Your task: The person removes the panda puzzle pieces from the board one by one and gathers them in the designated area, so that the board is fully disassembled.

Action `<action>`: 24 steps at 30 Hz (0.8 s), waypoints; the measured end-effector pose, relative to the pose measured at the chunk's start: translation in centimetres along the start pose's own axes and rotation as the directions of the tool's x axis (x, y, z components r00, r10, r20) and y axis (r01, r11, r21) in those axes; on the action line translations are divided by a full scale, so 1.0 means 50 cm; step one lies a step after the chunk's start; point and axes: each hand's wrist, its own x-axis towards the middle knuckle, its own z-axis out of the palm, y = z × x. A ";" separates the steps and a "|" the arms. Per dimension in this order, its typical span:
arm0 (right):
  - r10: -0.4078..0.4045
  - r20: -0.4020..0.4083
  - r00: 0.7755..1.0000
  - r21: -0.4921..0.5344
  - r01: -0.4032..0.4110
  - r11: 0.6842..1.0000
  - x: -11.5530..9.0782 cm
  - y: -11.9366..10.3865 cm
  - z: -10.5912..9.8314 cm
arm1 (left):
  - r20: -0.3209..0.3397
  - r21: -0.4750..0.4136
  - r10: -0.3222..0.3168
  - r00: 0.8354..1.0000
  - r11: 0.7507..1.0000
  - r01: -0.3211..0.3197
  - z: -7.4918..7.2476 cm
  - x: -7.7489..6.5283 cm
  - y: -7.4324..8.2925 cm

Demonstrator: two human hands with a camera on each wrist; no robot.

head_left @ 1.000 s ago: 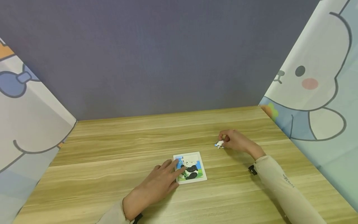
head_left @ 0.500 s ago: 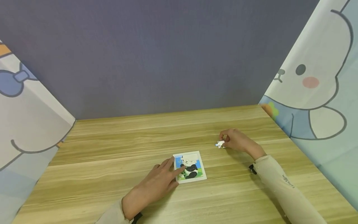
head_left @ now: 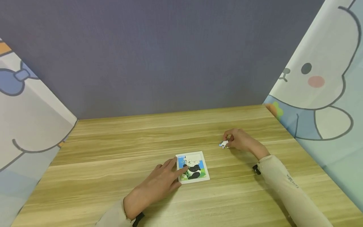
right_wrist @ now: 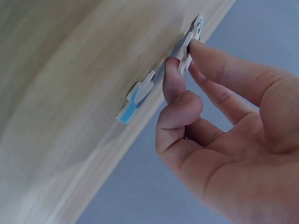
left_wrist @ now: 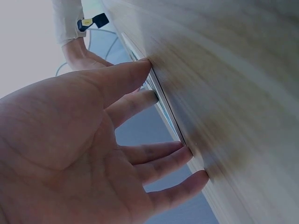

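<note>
My left hand (head_left: 158, 185) lies with its fingers spread over the left edge of a small panda jigsaw puzzle (head_left: 195, 168) in a white-rimmed tray (head_left: 207, 173). One fingertip touches the picture; in the left wrist view the thumb (left_wrist: 128, 74) meets the tray's edge. Farther right, my right hand (head_left: 241, 140) pinches a loose puzzle piece (right_wrist: 187, 56) between thumb and fingers, low over the table. A second puzzle piece (right_wrist: 135, 98), white and blue, lies on the wood beside those fingers. In the head view the right hand partly hides the loose pieces.
The wood-grain table (head_left: 119, 145) ends at a dark grey panel (head_left: 170, 56) behind. Cartoon-printed sheets stand along the left (head_left: 31, 113) and right (head_left: 317, 94) sides. Each wrist has a black strap part below its sleeve.
The left fingers have drawn back a little, so one fingertip has left the picture's upper corner. My right hand stays at the loose pieces, which have turned slightly.
</note>
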 end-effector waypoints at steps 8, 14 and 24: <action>0.015 0.032 0.999 -0.014 -0.014 1.000 -0.002 -0.005 -0.001 | 0.024 -0.014 -0.016 1.000 1.000 0.016 -0.003 0.002 0.001; 0.016 0.041 0.999 0.001 -0.016 1.000 -0.004 -0.004 -0.001 | 0.019 -0.003 -0.013 1.000 1.000 0.013 0.000 0.001 0.000; -0.103 -0.041 0.994 -0.068 0.101 0.993 -0.012 -0.027 -0.001 | 0.020 0.005 -0.010 1.000 1.000 0.010 0.002 0.002 0.000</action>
